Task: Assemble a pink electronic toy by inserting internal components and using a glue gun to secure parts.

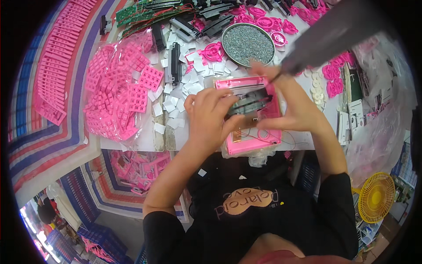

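A rectangular pink plastic case [251, 145] lies on the table in front of me, its inside facing up, with a copper-coloured plate and thin wires in it. Over it, my left hand [207, 115] grips a black part [252, 102], slightly blurred, between fingers and thumb. My right hand [301, 108] is curved around the case's right side, thumb and fingers wide apart. Its fingertips are partly covered by a blurred dark tool [327, 37] with a thin tip, which resembles a hanging electric screwdriver. I cannot tell whether the hand touches it.
A round dish of small screws [248, 42] stands behind the case. White paper squares [173, 104] are scattered leftward, beside a clear bag of pink grids [116, 94]. Black parts [174, 64] and pink rings [264, 23] lie farther back. At lower right is a yellow fan [376, 198].
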`<state>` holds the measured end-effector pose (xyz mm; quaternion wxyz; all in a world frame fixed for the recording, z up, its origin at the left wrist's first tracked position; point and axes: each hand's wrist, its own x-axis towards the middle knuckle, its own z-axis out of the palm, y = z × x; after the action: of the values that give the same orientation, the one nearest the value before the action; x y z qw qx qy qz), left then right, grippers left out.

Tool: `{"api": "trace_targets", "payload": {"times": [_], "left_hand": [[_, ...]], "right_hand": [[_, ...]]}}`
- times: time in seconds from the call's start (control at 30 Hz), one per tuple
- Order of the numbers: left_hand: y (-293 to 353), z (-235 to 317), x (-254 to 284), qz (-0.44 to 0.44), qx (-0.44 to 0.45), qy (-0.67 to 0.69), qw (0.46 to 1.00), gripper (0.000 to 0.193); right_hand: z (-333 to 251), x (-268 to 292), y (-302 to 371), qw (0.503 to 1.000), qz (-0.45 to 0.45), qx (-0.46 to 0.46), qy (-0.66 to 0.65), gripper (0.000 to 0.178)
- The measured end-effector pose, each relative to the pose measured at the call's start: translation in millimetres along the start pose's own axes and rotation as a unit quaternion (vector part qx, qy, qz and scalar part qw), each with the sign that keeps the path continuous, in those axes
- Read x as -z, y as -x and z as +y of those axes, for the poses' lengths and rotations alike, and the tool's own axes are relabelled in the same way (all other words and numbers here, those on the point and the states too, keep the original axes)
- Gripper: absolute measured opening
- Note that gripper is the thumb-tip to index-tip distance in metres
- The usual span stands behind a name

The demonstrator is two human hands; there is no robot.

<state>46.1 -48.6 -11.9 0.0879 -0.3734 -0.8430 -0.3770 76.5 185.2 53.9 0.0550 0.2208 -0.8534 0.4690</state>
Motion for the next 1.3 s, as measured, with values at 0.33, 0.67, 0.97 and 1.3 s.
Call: {"api": "trace_targets", "payload": {"times": [0.33, 0.67, 0.97, 1.3], "left_hand": [[17.3, 2.5, -17.7, 0.043, 0.075, 0.115, 0.990, 0.065], [7.2, 18.2, -10.8, -0.019, 0.044, -0.091, 0.995, 0.060], [-5.3, 30.7, -1.2, -0.043, 0.037, -0.130, 0.990, 0.058], [-142.8, -46.7, -48.4, -0.059, -0.047, -0.189, 0.979, 0.016]], "right_hand": [[32.5, 26.5, -10.2, 0.963, -0.147, -0.226, -0.015, 0.028], [11.1, 24.2, -19.1, 0.950, -0.055, -0.074, 0.297, 0.038], [48.6, 2.2, 6.6, 0.978, -0.057, -0.063, 0.188, 0.040], [64.4, -4.2, 14.8, 0.982, -0.023, 0.020, 0.186, 0.039]]}}
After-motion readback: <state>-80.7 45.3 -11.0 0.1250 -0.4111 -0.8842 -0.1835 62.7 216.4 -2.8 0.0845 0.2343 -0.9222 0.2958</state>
